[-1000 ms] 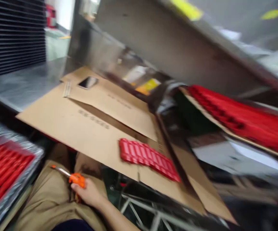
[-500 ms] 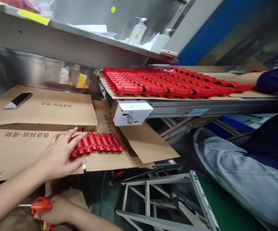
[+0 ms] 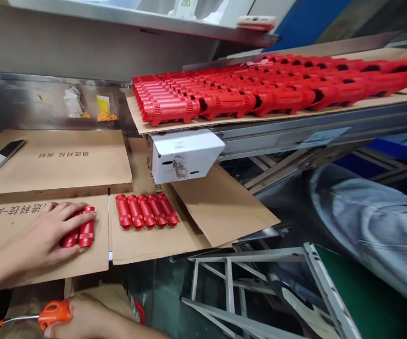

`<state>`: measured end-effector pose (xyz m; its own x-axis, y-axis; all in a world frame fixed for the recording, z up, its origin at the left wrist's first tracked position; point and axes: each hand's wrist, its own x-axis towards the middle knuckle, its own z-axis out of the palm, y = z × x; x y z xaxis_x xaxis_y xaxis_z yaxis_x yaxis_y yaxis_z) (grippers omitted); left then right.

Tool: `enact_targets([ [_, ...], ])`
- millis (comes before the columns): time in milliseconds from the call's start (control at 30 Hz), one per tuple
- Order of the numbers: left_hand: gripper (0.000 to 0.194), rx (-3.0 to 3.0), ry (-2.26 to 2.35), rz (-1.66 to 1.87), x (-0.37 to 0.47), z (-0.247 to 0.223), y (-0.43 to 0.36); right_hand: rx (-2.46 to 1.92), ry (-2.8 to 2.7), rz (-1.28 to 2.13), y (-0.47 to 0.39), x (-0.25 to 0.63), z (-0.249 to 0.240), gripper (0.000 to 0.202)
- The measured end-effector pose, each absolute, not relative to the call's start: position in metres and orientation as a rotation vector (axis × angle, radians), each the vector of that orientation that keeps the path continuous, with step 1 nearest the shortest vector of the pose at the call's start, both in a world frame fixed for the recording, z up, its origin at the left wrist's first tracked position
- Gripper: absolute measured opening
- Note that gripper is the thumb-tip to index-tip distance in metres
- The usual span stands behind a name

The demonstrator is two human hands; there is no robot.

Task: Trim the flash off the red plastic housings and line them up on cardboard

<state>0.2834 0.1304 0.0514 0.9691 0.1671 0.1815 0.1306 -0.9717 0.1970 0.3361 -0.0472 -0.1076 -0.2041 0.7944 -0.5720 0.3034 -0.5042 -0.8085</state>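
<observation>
My left hand [image 3: 53, 228] rests on the cardboard with its fingers curled over red plastic tubes [image 3: 87, 227]. At least two tubes are under it; the palm hides part of them. To its right, several more red tubes [image 3: 147, 212] lie side by side in a row on another cardboard sheet [image 3: 139, 247]. Low in the view, in front of my body, my right hand [image 3: 83, 318] is closed round an orange-handled tool [image 3: 54, 313]. A thin metal shaft with an orange tip points left from it; its exact kind does not show.
A raised conveyor [image 3: 277, 134] carries many red ribbed housings [image 3: 224, 101]. A white box-shaped part [image 3: 189, 157] juts from its end. A phone [image 3: 3, 155] lies on stacked cardboard [image 3: 65, 165]. Small bags [image 3: 106, 109] hang behind. A person's jeans [image 3: 376, 221] and a metal frame [image 3: 231, 282] are at right.
My left hand has slid left across the cardboard with some of the tubes, leaving a shorter row behind. My right hand still holds the tool. The camera view has shifted.
</observation>
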Motion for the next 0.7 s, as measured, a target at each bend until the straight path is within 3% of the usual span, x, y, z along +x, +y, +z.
enact_targets([
  [367, 0.052, 2.789, 0.241, 0.289, 0.209, 0.062, 0.193, -1.628, -1.305, 1.707, -0.037, 0.331, -0.116, 0.009],
  [467, 0.081, 2.811, 0.345, 0.278, 0.205, 0.067, 0.193, -1.61, -1.281, 1.713, -0.036, 0.33, -0.117, 0.009],
  [567, 0.116, 2.719, 0.932, 0.228, 0.207, 0.081, 0.186, -1.586, -1.261, 1.722, -0.035, 0.33, -0.118, 0.009],
  [700, 0.131, 2.477, 1.559, -0.223, 0.23, 0.1, 0.173, -1.522, -1.258, 1.786, -0.035, 0.331, -0.118, 0.013],
])
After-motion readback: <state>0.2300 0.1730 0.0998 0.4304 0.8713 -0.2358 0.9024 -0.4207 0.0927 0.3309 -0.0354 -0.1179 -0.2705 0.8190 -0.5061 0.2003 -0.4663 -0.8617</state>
